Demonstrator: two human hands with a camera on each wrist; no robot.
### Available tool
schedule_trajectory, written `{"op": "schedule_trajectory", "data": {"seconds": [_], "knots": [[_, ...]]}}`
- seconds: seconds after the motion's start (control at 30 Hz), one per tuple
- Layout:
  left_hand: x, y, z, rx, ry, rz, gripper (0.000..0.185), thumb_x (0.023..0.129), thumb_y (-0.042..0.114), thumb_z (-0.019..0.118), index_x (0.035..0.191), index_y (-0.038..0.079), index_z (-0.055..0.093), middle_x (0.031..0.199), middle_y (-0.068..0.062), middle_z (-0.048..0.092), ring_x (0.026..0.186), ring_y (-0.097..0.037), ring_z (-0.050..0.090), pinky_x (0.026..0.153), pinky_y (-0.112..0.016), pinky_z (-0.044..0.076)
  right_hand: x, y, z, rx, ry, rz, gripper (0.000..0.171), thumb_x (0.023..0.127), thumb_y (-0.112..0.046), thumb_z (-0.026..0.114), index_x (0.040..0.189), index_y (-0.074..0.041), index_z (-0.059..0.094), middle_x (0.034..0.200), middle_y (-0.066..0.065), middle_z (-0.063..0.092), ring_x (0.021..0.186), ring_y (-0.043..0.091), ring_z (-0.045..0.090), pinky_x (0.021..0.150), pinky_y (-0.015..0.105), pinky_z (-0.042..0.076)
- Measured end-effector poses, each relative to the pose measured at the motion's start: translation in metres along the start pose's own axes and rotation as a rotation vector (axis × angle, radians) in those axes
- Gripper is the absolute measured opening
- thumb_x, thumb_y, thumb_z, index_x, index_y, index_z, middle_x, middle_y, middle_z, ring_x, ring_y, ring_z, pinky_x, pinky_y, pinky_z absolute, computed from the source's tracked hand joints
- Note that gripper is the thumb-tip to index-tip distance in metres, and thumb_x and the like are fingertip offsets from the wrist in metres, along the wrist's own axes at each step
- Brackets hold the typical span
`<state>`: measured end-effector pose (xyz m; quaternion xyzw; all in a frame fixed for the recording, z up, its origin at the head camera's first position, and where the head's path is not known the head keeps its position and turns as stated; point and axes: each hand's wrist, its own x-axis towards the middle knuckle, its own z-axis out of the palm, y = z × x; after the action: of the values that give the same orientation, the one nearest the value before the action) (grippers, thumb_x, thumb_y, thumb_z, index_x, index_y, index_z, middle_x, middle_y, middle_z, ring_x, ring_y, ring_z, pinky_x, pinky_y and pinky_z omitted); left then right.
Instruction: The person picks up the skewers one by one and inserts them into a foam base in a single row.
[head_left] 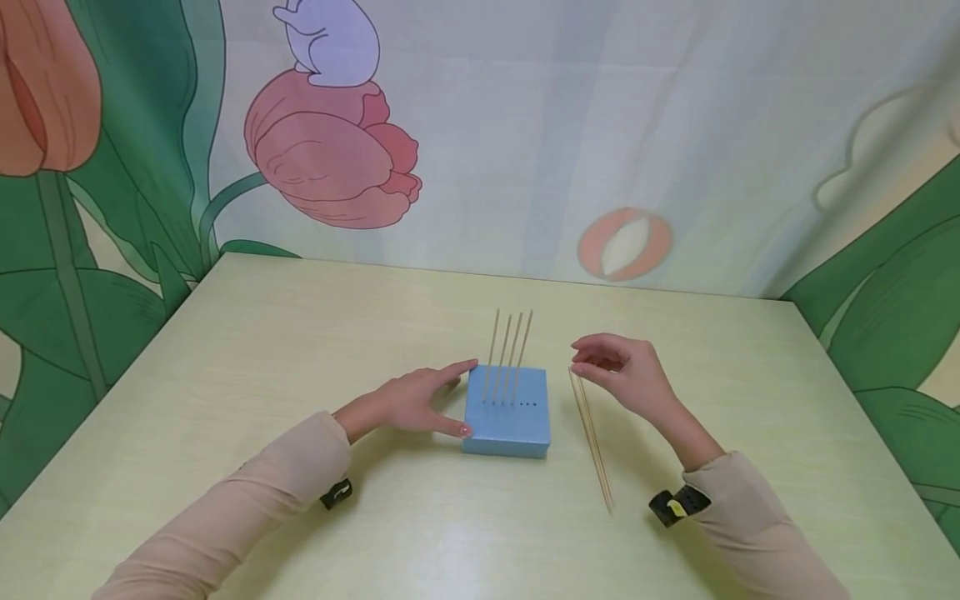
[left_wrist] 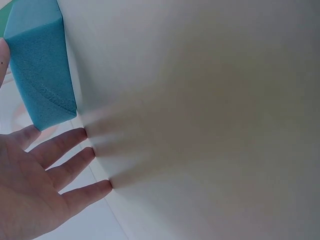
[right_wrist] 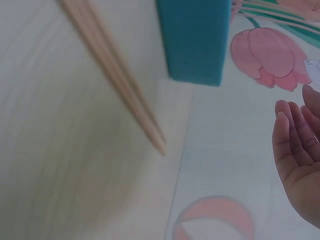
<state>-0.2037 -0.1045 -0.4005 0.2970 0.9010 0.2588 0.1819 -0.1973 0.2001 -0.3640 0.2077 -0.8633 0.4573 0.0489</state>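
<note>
Now the left hand (head_left: 411,404) is lying flat with straight fingers, pressing the side of the square blue foam block (head_left: 508,412) in the middle of the pale green worktop (head_left: 300,333). Four thin wooden sticks (head_left: 510,354) are standing in its holes. The right hand (head_left: 626,372) is hanging loosely curled, holding nothing, over the loose wooden sticks (head_left: 592,437) lying just beside the block. It is best to keep the block steady and pinch one stick near its top.

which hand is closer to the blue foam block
Left. The left hand lies flat on the table with its fingers touching the blue foam block at its left side. The right hand hovers apart to its right, above the loose skewers.
</note>
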Motion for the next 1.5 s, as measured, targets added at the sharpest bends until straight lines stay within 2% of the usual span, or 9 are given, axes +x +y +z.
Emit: {"op": "schedule_trajectory", "data": {"seconds": [0.17, 0.33, 0.47, 0.67, 0.97, 1.17, 1.5], "knots": [[0.0, 0.0, 0.001, -0.006, 0.007, -0.001, 0.094, 0.074, 0.052, 0.068, 0.146, 0.018, 0.019, 0.137, -0.014, 0.042, 0.127, -0.025, 0.038, 0.101, -0.046, 0.029, -0.001, 0.017, -0.003, -0.032, -0.07, 0.081, 0.028, 0.081, -0.011, 0.07, 0.106, 0.0, 0.063, 0.089, 0.009, 0.065, 0.078, 0.018, 0.061, 0.067, 0.022, 0.049], [0.0, -0.001, 0.001, -0.008, 0.004, 0.002, 0.094, 0.074, 0.053, 0.068, 0.147, 0.019, 0.018, 0.138, -0.013, 0.042, 0.127, -0.024, 0.037, 0.102, -0.046, 0.028, 0.0, 0.035, -0.005, -0.013, -0.199, 0.128, 0.039, 0.078, -0.01, 0.071, 0.112, 0.004, 0.059, 0.091, 0.013, 0.062, 0.081, 0.02, 0.06, 0.067, 0.027, 0.048], [0.0, -0.002, 0.001, -0.011, 0.002, 0.004, 0.094, 0.074, 0.053, 0.068, 0.147, 0.019, 0.018, 0.138, -0.014, 0.041, 0.128, -0.025, 0.037, 0.102, -0.046, 0.027, 0.001, 0.051, -0.007, -0.018, -0.272, 0.145, 0.045, 0.076, -0.009, 0.073, 0.115, 0.005, 0.056, 0.092, 0.016, 0.059, 0.079, 0.021, 0.059, 0.068, 0.027, 0.047], [0.001, -0.002, 0.002, -0.012, 0.006, 0.016, 0.094, 0.075, 0.053, 0.068, 0.147, 0.019, 0.018, 0.138, -0.013, 0.041, 0.128, -0.025, 0.037, 0.102, -0.046, 0.027, 0.003, 0.069, -0.007, -0.013, -0.341, 0.192, 0.055, 0.072, -0.008, 0.076, 0.12, 0.005, 0.052, 0.09, 0.017, 0.055, 0.072, 0.02, 0.054, 0.06, 0.024, 0.044], [0.0, -0.002, 0.001, -0.017, 0.008, 0.01, 0.094, 0.075, 0.051, 0.068, 0.147, 0.018, 0.018, 0.138, -0.014, 0.04, 0.128, -0.025, 0.036, 0.103, -0.046, 0.026, 0.012, 0.082, -0.006, -0.192, -0.436, 0.158, 0.076, 0.07, -0.02, 0.079, 0.132, 0.002, 0.042, 0.089, 0.01, 0.047, 0.07, 0.017, 0.043, 0.065, 0.03, 0.037], [0.001, 0.0, 0.002, -0.008, 0.003, -0.005, 0.094, 0.075, 0.052, 0.068, 0.147, 0.019, 0.017, 0.138, -0.013, 0.041, 0.128, -0.025, 0.036, 0.103, -0.045, 0.027, 0.017, 0.081, -0.007, -0.259, -0.485, 0.128, 0.086, 0.069, -0.02, 0.08, 0.137, 0.004, 0.034, 0.082, 0.009, 0.043, 0.066, 0.016, 0.038, 0.063, 0.029, 0.033], [0.0, 0.0, 0.002, -0.009, 0.008, -0.006, 0.094, 0.074, 0.052, 0.069, 0.147, 0.019, 0.018, 0.137, -0.013, 0.042, 0.127, -0.024, 0.037, 0.102, -0.046, 0.027, 0.025, 0.076, -0.009, -0.352, -0.56, 0.122, 0.083, 0.069, -0.024, 0.08, 0.136, 0.001, 0.038, 0.072, 0.005, 0.04, 0.068, 0.016, 0.036, 0.063, 0.029, 0.03]]}}
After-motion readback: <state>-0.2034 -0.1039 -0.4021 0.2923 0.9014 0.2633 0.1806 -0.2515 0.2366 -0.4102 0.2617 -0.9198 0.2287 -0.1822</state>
